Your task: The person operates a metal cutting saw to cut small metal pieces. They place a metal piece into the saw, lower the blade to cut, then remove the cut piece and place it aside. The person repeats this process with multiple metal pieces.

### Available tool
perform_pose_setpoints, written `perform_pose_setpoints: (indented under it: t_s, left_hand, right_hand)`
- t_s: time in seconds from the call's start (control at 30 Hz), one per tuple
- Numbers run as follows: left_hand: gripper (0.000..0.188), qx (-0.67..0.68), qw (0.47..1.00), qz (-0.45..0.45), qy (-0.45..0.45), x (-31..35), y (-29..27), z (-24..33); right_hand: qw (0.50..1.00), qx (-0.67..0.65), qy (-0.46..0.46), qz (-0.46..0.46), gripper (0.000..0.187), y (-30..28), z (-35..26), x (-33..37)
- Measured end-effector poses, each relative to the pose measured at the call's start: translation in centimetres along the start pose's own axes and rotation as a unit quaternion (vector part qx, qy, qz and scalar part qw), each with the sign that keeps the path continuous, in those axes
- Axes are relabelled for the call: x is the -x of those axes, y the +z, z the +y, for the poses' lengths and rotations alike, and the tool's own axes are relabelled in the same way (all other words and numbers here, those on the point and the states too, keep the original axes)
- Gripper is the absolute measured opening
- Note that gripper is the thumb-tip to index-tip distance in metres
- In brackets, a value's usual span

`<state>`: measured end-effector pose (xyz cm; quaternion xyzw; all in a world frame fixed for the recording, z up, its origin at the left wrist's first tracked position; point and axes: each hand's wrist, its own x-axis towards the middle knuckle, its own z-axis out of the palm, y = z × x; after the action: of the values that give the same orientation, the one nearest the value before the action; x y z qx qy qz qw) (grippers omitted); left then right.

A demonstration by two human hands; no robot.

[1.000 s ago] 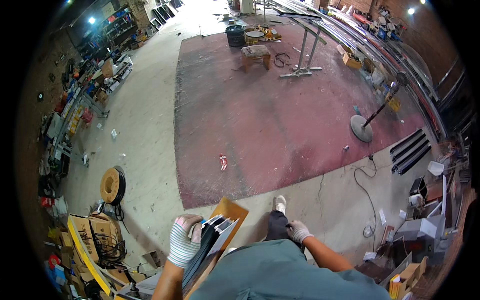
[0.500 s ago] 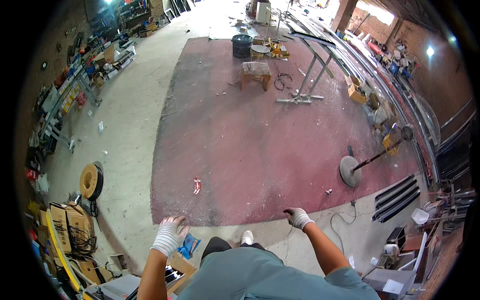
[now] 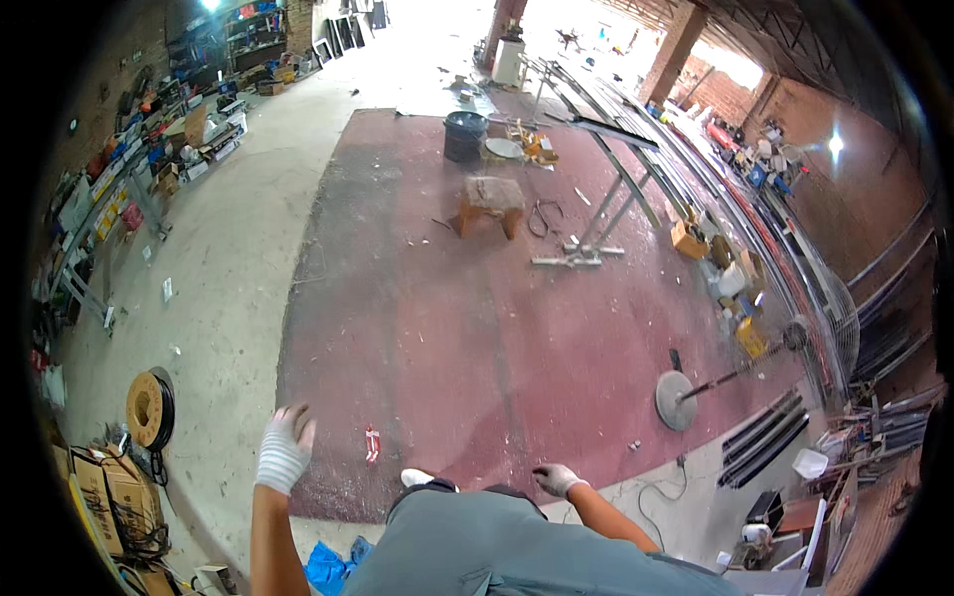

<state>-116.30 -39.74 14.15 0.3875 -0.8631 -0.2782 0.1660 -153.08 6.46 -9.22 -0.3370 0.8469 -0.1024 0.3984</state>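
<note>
Forward over the red mat (image 3: 447, 328) we have moved: the bundle of long strips once at our left hand (image 3: 285, 452) has left view, and that hand has swung outward. Largest of what we see, the mat spreads ahead, with pale concrete (image 3: 224, 248) along its left. On its farther right part stands a metal trestle (image 3: 578, 257); nearer, by the right edge, sits the round base of a floor fan (image 3: 677, 400). Several dark lengths (image 3: 763, 440) lie together just off the mat's near edge, to our right. Farther out we find a low stool (image 3: 491, 196) with a dark bucket (image 3: 464, 136) behind it. To our left on the concrete is a tan reel (image 3: 145, 407) with black windings. Our hands wear pale gloves. The left, above the mat's left edge, is empty, fingers apart; our right hand (image 3: 558, 481) is loosely curled near our waist, and we cannot tell whether its fingers meet. Crumpled blue plastic (image 3: 326, 569) shows below the left hand, beside our body. Smallest, a red-and-white wrapper (image 3: 372, 444) lies on the mat between the hands, nearer the left.
</note>
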Motion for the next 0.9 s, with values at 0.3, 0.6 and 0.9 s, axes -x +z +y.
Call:
perform_pose_setpoints:
  t_s: [0.3, 0.6, 0.9]
  left_hand:
    - [0.027, -0.09, 0.95, -0.279, 0.112, -12.4, 2.1, -3.4]
    - [0.041, 0.011, 0.859, -0.181, -0.479, 5.4, 3.3, -24.9]
    - [0.052, 0.163, 0.619, 0.061, -0.766, 17.6, 12.3, -20.1]
  right_hand:
    - [0.982, 0.033, 0.159, -0.098, 0.045, -4.3, -1.1, -9.8]
    - [0.874, 0.31, -0.053, -0.37, 0.053, -6.5, -21.1, -38.1]
    - [0.674, 0.648, -0.348, -0.071, 0.053, -13.4, -67.6, -70.9]
